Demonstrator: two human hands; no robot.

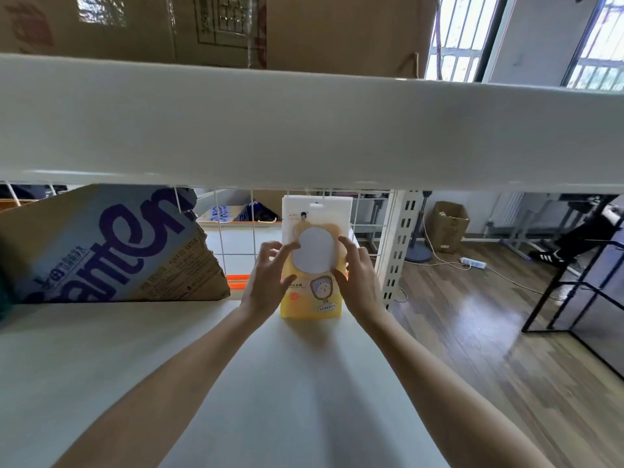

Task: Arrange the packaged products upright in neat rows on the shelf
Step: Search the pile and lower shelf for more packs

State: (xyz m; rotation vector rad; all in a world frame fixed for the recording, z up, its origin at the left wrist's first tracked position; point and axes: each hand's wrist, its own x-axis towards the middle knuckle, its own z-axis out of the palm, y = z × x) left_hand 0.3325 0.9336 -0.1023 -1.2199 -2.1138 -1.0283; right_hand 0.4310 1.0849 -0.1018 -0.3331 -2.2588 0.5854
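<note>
The flat yellow-and-white product package [315,261] with a round pale window on its front stands upright on the white shelf board [101,366], held between both hands near the board's right end. The left hand [266,282] presses against the package's left edge, its fingers [287,249] curled onto the front at the rim of the round window. The right hand [359,278] mirrors it on the right edge — fingers bent over the front, thumb low by the printed cartoon picture. Both hands thus grip the package, which looks like glossy plastic film, white at the top with a hang slot and yellow below. More white sheets of the same shape stand just behind it, touching or nearly so.

Behind the package runs a white wire grid panel [236,238], with an orange strip at its foot. To the left a brown corrugated cardboard box [111,244] with large purple lettering leans tilted on the same board, well apart from the hands. Overhead spans a smooth white upper shelf [304,130] carrying another cardboard carton [216,25]. To the right a white perforated metal upright [400,244] borders the shelf — beyond it lie a wood-plank floor [489,332], a white power strip [474,263] with its cable, and a small open cardboard box [447,226].
</note>
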